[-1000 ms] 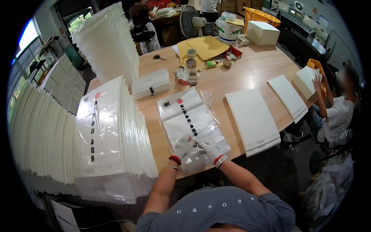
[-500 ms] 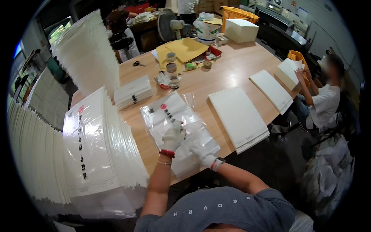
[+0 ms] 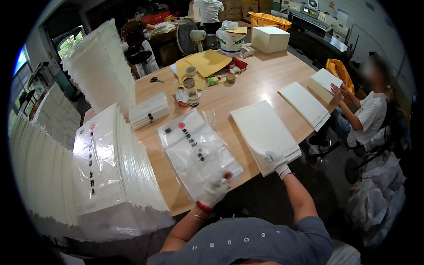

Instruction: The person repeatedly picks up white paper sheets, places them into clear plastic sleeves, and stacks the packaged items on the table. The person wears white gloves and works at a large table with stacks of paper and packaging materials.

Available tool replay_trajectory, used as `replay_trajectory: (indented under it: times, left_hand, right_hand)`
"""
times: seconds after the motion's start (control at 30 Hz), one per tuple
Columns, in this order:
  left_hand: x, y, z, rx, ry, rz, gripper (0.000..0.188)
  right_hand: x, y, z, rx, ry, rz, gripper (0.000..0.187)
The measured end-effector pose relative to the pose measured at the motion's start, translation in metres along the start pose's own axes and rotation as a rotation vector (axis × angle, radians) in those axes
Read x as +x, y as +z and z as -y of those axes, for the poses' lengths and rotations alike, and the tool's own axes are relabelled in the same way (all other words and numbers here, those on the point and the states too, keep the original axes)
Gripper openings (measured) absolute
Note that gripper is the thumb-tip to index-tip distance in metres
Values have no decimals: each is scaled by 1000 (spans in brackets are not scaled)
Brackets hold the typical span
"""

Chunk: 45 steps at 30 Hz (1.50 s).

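Note:
My left hand (image 3: 216,187), in a white glove with bare fingertips, hovers at the near edge of a clear plastic bag (image 3: 183,141) lying flat. Its fingers are loosely bent and apart, with nothing visible in them. The bag bears a red round mark and black printing. To the right, my gloved right hand (image 3: 276,162) is at the near edge of a white paper stack (image 3: 263,128), fingers over the top sheets. The upper sheet bows along its left side. What the thumb does underneath is hidden.
A tall pile of filled plastic bags (image 3: 99,154) borders the table's left. A smaller bundle (image 3: 149,110), a clear tape roll (image 3: 190,86), scissors (image 3: 155,80) and yellow envelopes (image 3: 207,63) lie beyond. At right a seated person handles another paper stack (image 3: 321,88).
My right hand has moved right from the plastic bag to the white paper stack. My left hand has drawn back toward me, uncovering more of the bag's printing.

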State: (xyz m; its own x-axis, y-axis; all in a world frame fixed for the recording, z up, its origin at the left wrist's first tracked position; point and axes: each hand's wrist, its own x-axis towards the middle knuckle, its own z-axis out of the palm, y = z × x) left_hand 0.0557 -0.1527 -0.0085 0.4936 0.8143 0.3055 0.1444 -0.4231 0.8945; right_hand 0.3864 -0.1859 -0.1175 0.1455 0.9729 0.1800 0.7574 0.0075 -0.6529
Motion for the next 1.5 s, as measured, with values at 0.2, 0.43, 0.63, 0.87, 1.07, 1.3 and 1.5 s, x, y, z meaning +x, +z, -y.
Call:
replay_trajectory:
  times: [0.2, 0.43, 0.63, 0.87, 1.07, 1.3, 1.5]
  left_hand:
    - [-6, 106, 97, -1521, -1038, 306, 24]
    - [-3, 35, 0, -323, -545, 526, 45]
    - [-54, 98, 9, 737, -163, 500, 89]
    - [14, -1, 10, 744, -77, 191, 79]
    - [75, -69, 40, 487, -521, -142, 52]
    - [30, 13, 62, 430, 225, 31, 27]
    - [-7, -9, 155, 820, 181, 133, 40]
  right_hand:
    - [-38, -17, 105, -678, -230, -85, 16]
    - [-110, -15, 34, 692, 522, -118, 26]
    - [-103, 80, 89, 1118, 478, -199, 52]
    - [-93, 36, 149, 522, 120, -275, 27]
    - [-73, 17, 175, -195, -155, 69, 17]
    - [1, 62, 162, -25, -68, 176, 50]
    - [61, 117, 145, -191, 265, -5, 48]
